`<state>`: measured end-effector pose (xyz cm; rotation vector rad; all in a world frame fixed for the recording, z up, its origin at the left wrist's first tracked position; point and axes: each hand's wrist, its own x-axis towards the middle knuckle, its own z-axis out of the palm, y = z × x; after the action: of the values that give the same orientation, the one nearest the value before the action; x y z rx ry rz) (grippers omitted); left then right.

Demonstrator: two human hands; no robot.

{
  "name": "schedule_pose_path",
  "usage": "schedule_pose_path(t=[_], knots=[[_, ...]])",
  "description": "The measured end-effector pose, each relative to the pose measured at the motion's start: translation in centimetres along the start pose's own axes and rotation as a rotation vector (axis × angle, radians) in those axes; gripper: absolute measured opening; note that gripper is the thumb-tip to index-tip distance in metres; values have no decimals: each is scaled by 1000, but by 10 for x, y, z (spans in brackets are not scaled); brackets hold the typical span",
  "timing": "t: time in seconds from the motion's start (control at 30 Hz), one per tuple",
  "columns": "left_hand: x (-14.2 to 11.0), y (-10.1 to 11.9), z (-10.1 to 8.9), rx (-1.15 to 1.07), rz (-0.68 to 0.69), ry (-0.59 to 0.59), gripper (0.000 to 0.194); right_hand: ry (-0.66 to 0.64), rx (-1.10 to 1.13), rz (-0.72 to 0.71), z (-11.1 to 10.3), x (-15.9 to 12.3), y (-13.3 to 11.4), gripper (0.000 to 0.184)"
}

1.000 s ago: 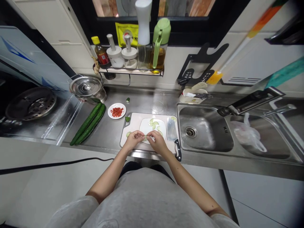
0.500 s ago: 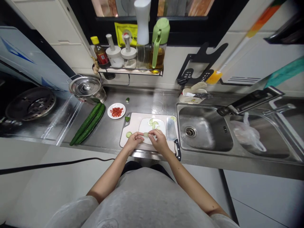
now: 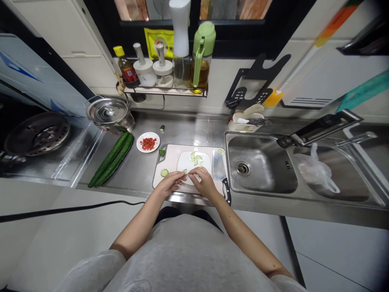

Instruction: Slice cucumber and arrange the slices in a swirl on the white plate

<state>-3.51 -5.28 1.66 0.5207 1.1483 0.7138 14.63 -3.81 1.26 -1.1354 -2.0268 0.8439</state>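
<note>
Over the near edge of a white plate (image 3: 182, 161), my left hand (image 3: 171, 182) and my right hand (image 3: 202, 180) meet at the fingertips. Between them is a small pale-green cucumber slice (image 3: 185, 171), partly hidden by the fingers; both hands pinch it. Several cucumber slices (image 3: 196, 157) lie on the plate, which rests on a pale cutting board (image 3: 170, 156). Another cucumber slice (image 3: 164, 172) sits on the board left of the plate. A cleaver (image 3: 218, 165) with a black handle lies along the board's right side, beside my right hand.
Two whole cucumbers (image 3: 112, 160) lie at the left, near a small plate of chopped red pieces (image 3: 148, 143). A lidded steel pot (image 3: 111, 113) stands behind them. At the right is a double sink (image 3: 261, 162) holding a plastic bag (image 3: 316, 168). Bottles (image 3: 200, 65) line the wall shelf.
The slice between my hands has turned and shows less behind the fingers. My left hand has rotated slightly, its back now more upward. The view has shifted a little.
</note>
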Motion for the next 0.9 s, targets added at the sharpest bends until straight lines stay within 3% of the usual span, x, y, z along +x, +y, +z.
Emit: schedule_pose_path(t=[0.33,0.67,0.9], knots=[[2,5,0,-29,10,-19,35,-22,41,42,0,0,1,19],[1,13,3,-26,94,-4,37,-54,101,89,1,2,3,18],[6,12,5,43,222,58,38,-61,242,205,3,2,5,22]])
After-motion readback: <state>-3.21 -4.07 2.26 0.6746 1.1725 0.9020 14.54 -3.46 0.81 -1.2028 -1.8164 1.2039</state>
